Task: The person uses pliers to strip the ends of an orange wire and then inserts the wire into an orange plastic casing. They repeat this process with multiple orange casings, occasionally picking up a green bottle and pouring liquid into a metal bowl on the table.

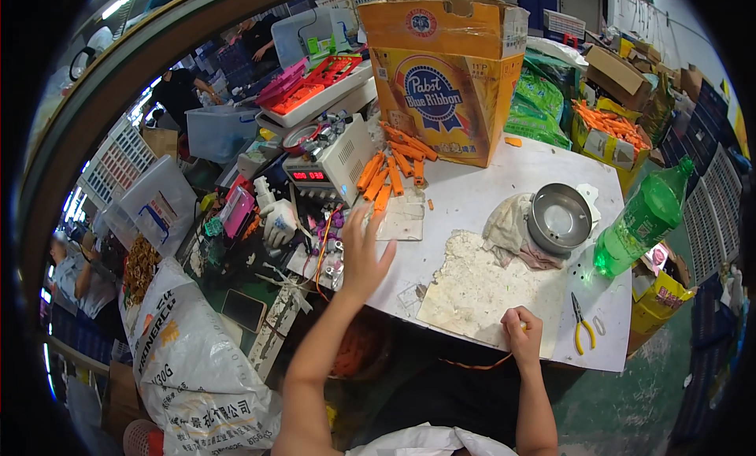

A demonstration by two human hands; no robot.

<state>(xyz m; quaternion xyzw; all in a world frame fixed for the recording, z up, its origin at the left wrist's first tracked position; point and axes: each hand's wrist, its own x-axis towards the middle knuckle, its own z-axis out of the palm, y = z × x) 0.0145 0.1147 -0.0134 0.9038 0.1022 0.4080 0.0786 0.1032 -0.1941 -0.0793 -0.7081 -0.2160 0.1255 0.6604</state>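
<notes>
My left hand (pixel 364 255) is raised over the left part of the white table, fingers spread and nothing seen in them. Just beyond its fingertips lies a loose pile of slim orange plastic pieces (pixel 396 166), some on a small pale board (pixel 404 220). Close to the front edge, my right hand (pixel 523 334) is closed in a fist at a worn, cream-coloured board (pixel 480 291). A thin reddish-yellow wire (pixel 476 367) trails from under that fist to the left, below the table edge. What else the fist may hold is hidden.
An orange beer carton (pixel 437 78) stands at the back. A metal bowl (pixel 560 217) rests by a rag (pixel 508 228); a green bottle (pixel 644 216) and yellow-handled pliers (pixel 582 326) are on the right. Left are a power supply (pixel 335 161) and a white sack (pixel 197 369).
</notes>
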